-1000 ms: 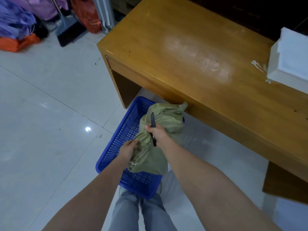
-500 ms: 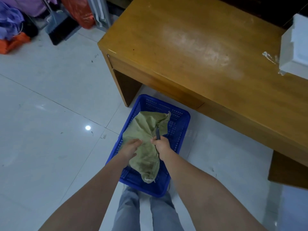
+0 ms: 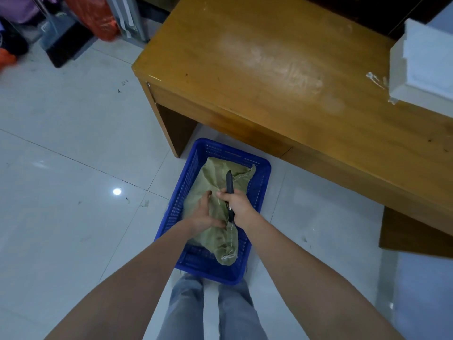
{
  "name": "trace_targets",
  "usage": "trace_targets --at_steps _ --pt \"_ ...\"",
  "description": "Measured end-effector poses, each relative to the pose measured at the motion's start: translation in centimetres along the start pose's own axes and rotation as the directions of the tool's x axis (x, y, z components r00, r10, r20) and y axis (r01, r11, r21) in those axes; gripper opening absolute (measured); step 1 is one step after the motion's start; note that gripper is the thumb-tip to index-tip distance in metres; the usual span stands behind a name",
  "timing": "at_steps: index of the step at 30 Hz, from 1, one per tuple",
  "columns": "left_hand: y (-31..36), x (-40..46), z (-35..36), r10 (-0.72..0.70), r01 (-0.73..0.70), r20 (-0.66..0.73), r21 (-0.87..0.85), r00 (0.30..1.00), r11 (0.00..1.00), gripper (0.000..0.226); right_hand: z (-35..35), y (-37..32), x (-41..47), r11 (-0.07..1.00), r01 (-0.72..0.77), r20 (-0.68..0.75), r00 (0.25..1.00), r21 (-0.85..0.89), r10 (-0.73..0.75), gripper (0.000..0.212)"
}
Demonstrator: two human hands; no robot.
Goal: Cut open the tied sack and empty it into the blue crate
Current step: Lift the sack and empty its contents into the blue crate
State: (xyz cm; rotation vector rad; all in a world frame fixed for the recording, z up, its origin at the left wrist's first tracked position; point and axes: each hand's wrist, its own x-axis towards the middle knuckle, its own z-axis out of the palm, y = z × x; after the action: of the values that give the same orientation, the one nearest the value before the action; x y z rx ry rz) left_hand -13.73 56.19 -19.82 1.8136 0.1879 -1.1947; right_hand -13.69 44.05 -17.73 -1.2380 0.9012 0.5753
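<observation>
A green woven sack [image 3: 215, 177] lies flat inside the blue crate [image 3: 181, 195] on the floor, its gathered end [image 3: 228, 256] pointing toward me. My left hand [image 3: 204, 215] presses down on the sack's middle with its fingers curled into the cloth. My right hand [image 3: 236, 204] is closed around a dark knife [image 3: 229, 184] whose long end points away from me over the sack. A thin white string [image 3: 232, 235] runs along the sack near my right wrist.
A wooden desk [image 3: 282, 69] stands right behind the crate, with a white box [image 3: 426, 60] on its right end. Bags and a dustpan [image 3: 66, 38] sit at the far left on the white tiled floor [image 3: 73, 168]. My legs [image 3: 210, 310] stand against the crate's near edge.
The sack went from being held up above the crate to lying flat in it. Both hands came down with it, and the knife stays in my right hand.
</observation>
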Motion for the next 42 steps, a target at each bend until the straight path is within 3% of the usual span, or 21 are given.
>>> trace_targets --at_steps 2,4,9,11,14,17,21,22,24,26,29,32,36,39,42 --pt "-0.1 0.0 0.3 0.105 -0.095 -0.116 0.085 0.988 0.992 0.117 -0.1 -0.7 -0.7 0.998 0.039 0.034 0.999 -0.051 -0.038 0.026" --pt "0.1 0.0 0.4 0.175 -0.161 -0.207 0.087 0.963 0.983 0.104 -0.1 -1.3 -1.3 0.990 0.088 0.066 0.995 -0.108 -0.081 0.027" --pt "3.1 -0.7 0.1 0.256 -0.215 -0.338 0.154 0.906 0.964 0.006 -0.3 -3.7 -2.2 0.952 0.225 0.094 0.973 -0.209 -0.209 0.026" --pt "4.3 -0.7 -0.3 0.286 -0.214 -0.387 0.218 0.877 0.952 0.020 -0.9 -4.4 -2.4 0.940 0.276 0.073 0.961 -0.202 -0.267 0.021" --pt "5.6 -0.6 -0.8 0.291 -0.219 -0.468 0.204 0.834 0.954 0.010 -1.9 -4.6 -2.3 0.922 0.344 -0.078 0.929 -0.178 -0.361 0.011" --pt "7.3 -0.8 -1.0 0.286 -0.300 -0.447 0.040 0.848 0.953 0.012 -2.7 -4.6 -1.7 0.856 0.337 -0.195 0.879 -0.392 -0.435 0.032" --pt "8.7 -1.5 -1.1 0.285 -0.354 -0.349 -0.154 0.893 0.923 0.017 -2.7 -4.6 -1.7 0.972 0.201 -0.051 0.977 -0.125 -0.209 0.040" --pt "8.8 -1.8 -1.1 0.288 -0.368 -0.343 -0.195 0.894 0.909 0.018 -2.7 -4.9 -1.8 0.969 0.198 -0.027 0.979 -0.151 -0.204 0.038" --pt "9.3 -2.3 -1.3 0.310 -0.414 -0.362 -0.261 0.879 0.872 0.015 -2.8 -6.0 -1.8 0.944 0.243 -0.018 0.967 -0.223 -0.253 0.027" --pt "9.9 -2.7 -1.8 0.336 -0.474 -0.389 -0.346 0.858 0.810 0.012 -2.7 -7.4 -2.1 0.949 0.274 -0.017 0.960 -0.157 -0.280 0.011" --pt "10.2 -3.2 -2.1 0.351 -0.476 -0.366 -0.343 0.862 0.810 0.010 -3.1 -8.1 -2.0 0.960 0.255 -0.059 0.963 -0.113 -0.263 0.014" --pt "9.2 -2.8 -2.5 0.272 -0.403 -0.352 -0.380 0.895 0.833 0.009 -3.7 -8.1 -1.9 0.947 0.304 -0.068 0.948 -0.100 -0.312 0.009" --pt "8.5 -2.9 -2.4 0.245 -0.383 -0.361 -0.383 0.900 0.841 0.020 -4.0 -8.1 -2.2 0.874 0.333 -0.086 0.919 -0.353 -0.384 0.013" --pt "8.6 -3.0 -2.6 0.228 -0.383 -0.371 -0.427 0.900 0.819 0.020 -4.0 -9.0 -2.6 0.891 0.344 -0.063 0.924 -0.296 -0.377 0.005" --pt "9.1 -3.5 -2.7 0.231 -0.362 -0.320 -0.447 0.919 0.818 0.028 -4.4 -10.1 -3.1 0.846 0.429 -0.099 0.872 -0.318 -0.479 0.002"
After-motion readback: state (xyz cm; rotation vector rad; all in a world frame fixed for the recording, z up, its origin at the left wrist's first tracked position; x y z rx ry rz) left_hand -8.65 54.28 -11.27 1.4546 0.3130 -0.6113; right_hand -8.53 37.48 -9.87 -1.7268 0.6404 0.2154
